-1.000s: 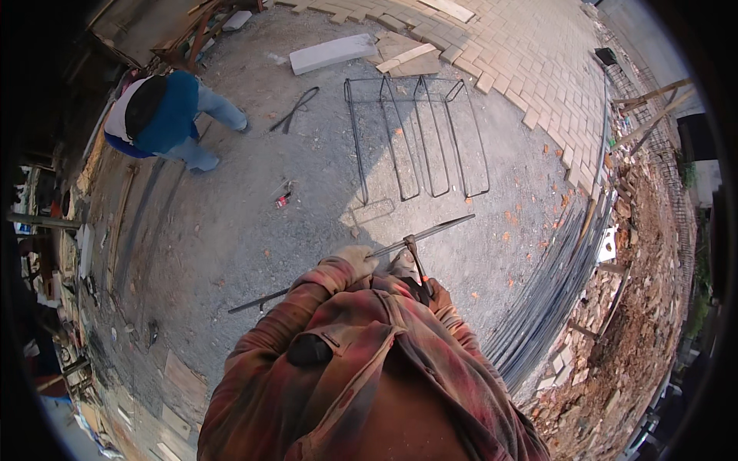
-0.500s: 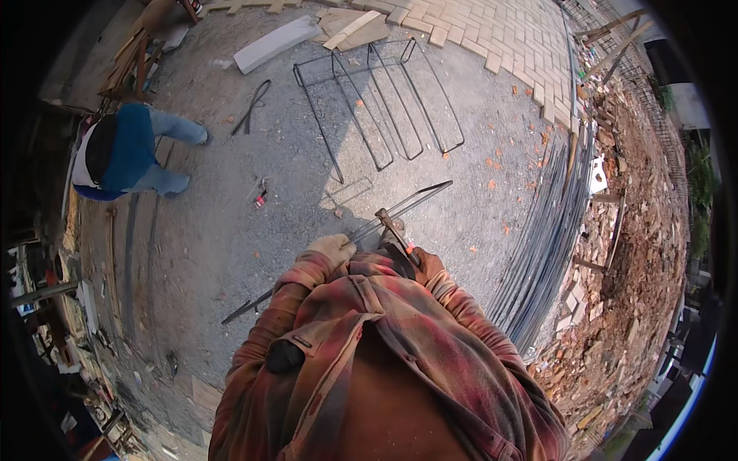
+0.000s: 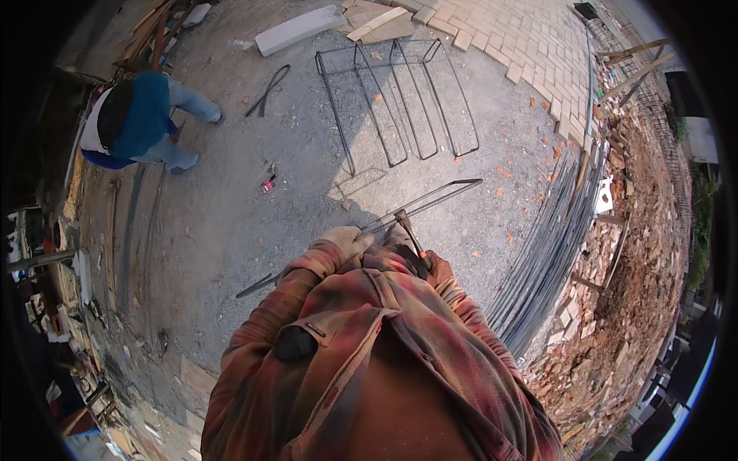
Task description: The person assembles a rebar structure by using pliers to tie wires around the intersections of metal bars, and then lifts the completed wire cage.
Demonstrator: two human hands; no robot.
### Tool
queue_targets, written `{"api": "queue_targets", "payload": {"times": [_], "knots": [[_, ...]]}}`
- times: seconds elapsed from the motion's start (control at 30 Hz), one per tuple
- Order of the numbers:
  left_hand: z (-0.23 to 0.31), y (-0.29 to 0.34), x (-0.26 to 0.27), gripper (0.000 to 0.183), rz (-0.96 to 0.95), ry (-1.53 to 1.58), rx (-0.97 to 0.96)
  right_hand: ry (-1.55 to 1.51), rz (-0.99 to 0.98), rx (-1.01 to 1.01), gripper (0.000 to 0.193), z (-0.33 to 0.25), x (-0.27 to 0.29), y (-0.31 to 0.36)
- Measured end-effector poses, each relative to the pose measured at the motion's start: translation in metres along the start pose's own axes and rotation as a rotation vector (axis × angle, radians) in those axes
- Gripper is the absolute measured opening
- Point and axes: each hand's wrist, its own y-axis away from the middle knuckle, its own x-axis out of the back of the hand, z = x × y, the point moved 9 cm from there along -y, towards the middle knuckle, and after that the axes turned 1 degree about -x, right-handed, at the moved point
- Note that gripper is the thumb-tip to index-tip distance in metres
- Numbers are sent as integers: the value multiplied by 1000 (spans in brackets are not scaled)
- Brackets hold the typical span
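Two forearms (image 3: 309,269) bent inward before torso (image 3: 350,338): gloved left hand (image 3: 349,241) closed round narrow steel loop (image 3: 442,198), right hand (image 3: 439,270) gripping orange-handled tool (image 3: 412,233). I see gravelly ground (image 3: 231,207), pale paving (image 3: 523,50) at its far right corner, steel bars (image 3: 547,250) along right edge. Loop slants outward from left hand, tool head across it; contact unclear.

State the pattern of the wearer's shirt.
Plaid, in faded reds and browns; the shirt shows best in the head view.
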Motion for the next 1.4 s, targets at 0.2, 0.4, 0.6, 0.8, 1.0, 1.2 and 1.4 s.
{"api": "queue_targets", "payload": {"times": [0.2,0.4,0.6,0.8,1.0,1.2,1.4], "knots": [[14,-2,8,51,97,5,-82,3,66,-21,29,-15,16,4],[14,-1,5,48,72,15,-55,-5,55,77,24,-21,19,11],[16,3,4,53,71,-5,-23,35,165,159,18,-48,34,22],[24,12,27,65,295,-211,-92,248,-95,-17,31,15,9,5],[17,6,4,60,-33,32,10,-449,-33,42,34,45,-9,-5],[21,0,9,54,35,-5,-22,16,26,52,35,51,5,-11],[15,-3,-1,50,-9,27,-10,-43,65,261,36,7,20,7]]}}
